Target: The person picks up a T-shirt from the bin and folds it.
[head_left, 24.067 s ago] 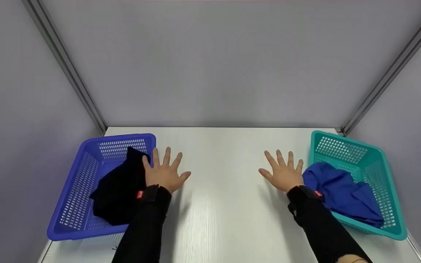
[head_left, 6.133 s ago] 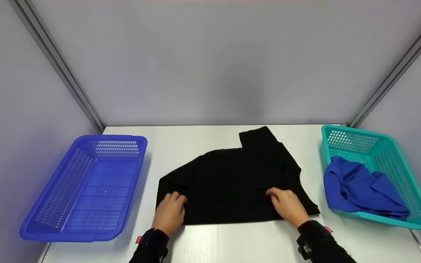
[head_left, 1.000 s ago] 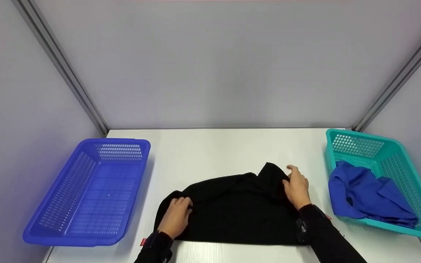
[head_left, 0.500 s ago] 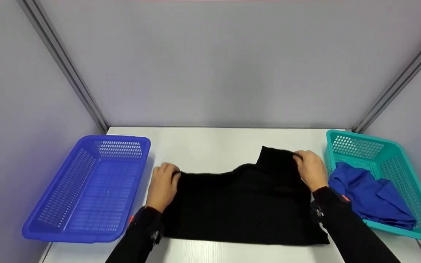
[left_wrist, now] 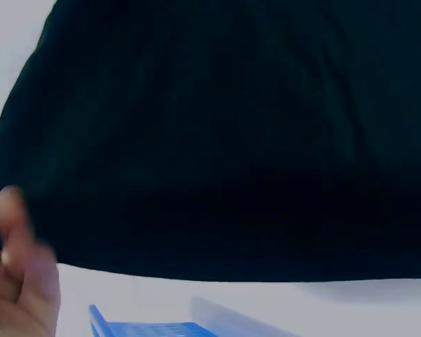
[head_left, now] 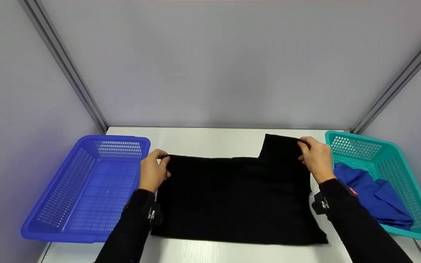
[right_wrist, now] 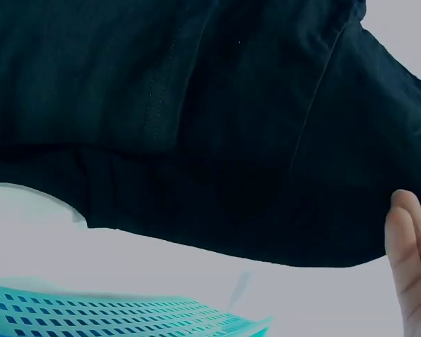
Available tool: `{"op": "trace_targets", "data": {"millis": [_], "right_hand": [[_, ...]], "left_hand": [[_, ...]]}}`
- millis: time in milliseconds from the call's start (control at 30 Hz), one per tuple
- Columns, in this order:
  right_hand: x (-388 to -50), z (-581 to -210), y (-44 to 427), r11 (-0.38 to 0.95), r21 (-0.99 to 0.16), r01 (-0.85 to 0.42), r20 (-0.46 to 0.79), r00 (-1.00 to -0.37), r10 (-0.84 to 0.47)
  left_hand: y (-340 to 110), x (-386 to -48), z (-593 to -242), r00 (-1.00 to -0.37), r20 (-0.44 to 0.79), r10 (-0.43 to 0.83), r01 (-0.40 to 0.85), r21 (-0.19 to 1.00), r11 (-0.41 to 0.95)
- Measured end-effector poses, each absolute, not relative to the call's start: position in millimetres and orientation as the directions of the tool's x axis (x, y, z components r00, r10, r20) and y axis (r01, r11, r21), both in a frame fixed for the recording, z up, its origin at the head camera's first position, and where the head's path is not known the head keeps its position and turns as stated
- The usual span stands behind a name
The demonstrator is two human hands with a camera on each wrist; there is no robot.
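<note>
A black garment (head_left: pixel 232 197) is spread over the middle of the white table, its far edge held up between both hands. My left hand (head_left: pixel 152 171) pinches its far left corner; in the left wrist view the fingers (left_wrist: pixel 17 246) grip the cloth's edge. With thumb and fingers my right hand (head_left: pixel 317 159) pinches the outer corner of a part that juts out at the far right. Dark cloth (right_wrist: pixel 231 140) with a stitched seam fills much of the right wrist view, the right hand (right_wrist: pixel 412 260) at its edge.
To the left stands a blue-violet basket (head_left: pixel 26 233) with nothing inside. A green basket (head_left: pixel 411 175) holding a blue cloth (head_left: pixel 386 201) is beside the right forearm. Grey panels (head_left: pixel 225 65) rise behind the table (head_left: pixel 203 250) and at both sides.
Both hands have moved away from the body, drawing the black garment's far edge out straighter. The right hand, loosely against the cloth a second ago, now pinches its corner.
</note>
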State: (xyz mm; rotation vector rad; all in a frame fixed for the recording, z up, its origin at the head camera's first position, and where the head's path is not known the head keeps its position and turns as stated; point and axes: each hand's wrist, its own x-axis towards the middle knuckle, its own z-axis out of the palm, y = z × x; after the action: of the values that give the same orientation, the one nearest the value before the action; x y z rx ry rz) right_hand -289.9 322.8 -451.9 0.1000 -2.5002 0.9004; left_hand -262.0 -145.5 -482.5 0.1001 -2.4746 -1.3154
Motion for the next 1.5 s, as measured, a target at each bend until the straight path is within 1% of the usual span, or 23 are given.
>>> {"op": "trace_targets", "data": {"millis": [100, 167, 233, 367, 600, 733, 833, 900, 1000, 1100, 1200, 1367, 1400, 1500], "right_hand": [[-286.4, -452.6, 325.3, 0.757, -0.615, -0.221, 0.438, -0.894, 0.095], [-282.2, -454.5, 326.9, 0.743, -0.633, -0.220, 0.429, -0.898, 0.100], [-276.3, -457.3, 328.5, 0.728, -0.651, -0.218, 0.417, -0.903, 0.103], [-259.0, -467.5, 334.2, 0.697, -0.681, -0.227, 0.376, -0.924, 0.066], [-222.2, -489.1, 352.0, 0.666, -0.677, -0.312, 0.344, -0.935, -0.087], [-203.5, -498.5, 362.2, 0.615, -0.713, -0.336, 0.285, -0.941, -0.183], [-192.3, -506.3, 369.7, 0.627, -0.695, -0.351, 0.228, -0.935, -0.271], [-185.9, -512.1, 374.4, 0.654, -0.663, -0.364, 0.190, -0.927, -0.323], [-179.0, -522.4, 379.9, 0.702, -0.583, -0.409, 0.160, -0.905, -0.395], [-172.9, -534.0, 383.4, 0.706, -0.526, -0.474, 0.148, -0.869, -0.473], [-167.6, -545.4, 385.1, 0.689, -0.479, -0.543, 0.150, -0.824, -0.546], [-160.8, -557.9, 385.2, 0.663, -0.427, -0.614, 0.126, -0.767, -0.629], [-159.7, -558.5, 384.6, 0.669, -0.425, -0.610, 0.098, -0.766, -0.636], [-156.0, -559.4, 381.4, 0.697, -0.379, -0.609, 0.068, -0.770, -0.635]], "left_hand": [[-149.6, -262.6, -484.6, -0.960, 0.170, -0.224, 0.046, 0.880, 0.472], [-151.9, -261.9, -487.8, -0.963, 0.158, -0.218, 0.044, 0.892, 0.449], [-154.6, -259.7, -491.9, -0.966, 0.153, -0.210, 0.042, 0.890, 0.454], [-160.4, -250.9, -500.6, -0.971, 0.146, -0.187, 0.032, 0.860, 0.510], [-170.5, -235.0, -517.2, -0.978, 0.166, -0.127, 0.045, 0.761, 0.647], [-175.5, -226.2, -527.0, -0.986, 0.154, -0.067, 0.055, 0.673, 0.737], [-177.4, -219.5, -533.6, -0.987, 0.158, 0.004, 0.098, 0.594, 0.798], [-177.5, -215.0, -537.6, -0.983, 0.173, 0.059, 0.145, 0.543, 0.827], [-176.5, -208.6, -544.0, -0.967, 0.210, 0.144, 0.225, 0.444, 0.867], [-174.9, -201.9, -550.9, -0.945, 0.237, 0.224, 0.298, 0.347, 0.889], [-173.0, -196.4, -557.4, -0.928, 0.238, 0.285, 0.345, 0.267, 0.900], [-168.3, -191.2, -567.8, -0.918, 0.231, 0.323, 0.359, 0.136, 0.923], [-167.2, -190.6, -569.5, -0.915, 0.237, 0.325, 0.358, 0.107, 0.928], [-164.3, -190.3, -573.9, -0.899, 0.281, 0.335, 0.359, 0.038, 0.933]]}}
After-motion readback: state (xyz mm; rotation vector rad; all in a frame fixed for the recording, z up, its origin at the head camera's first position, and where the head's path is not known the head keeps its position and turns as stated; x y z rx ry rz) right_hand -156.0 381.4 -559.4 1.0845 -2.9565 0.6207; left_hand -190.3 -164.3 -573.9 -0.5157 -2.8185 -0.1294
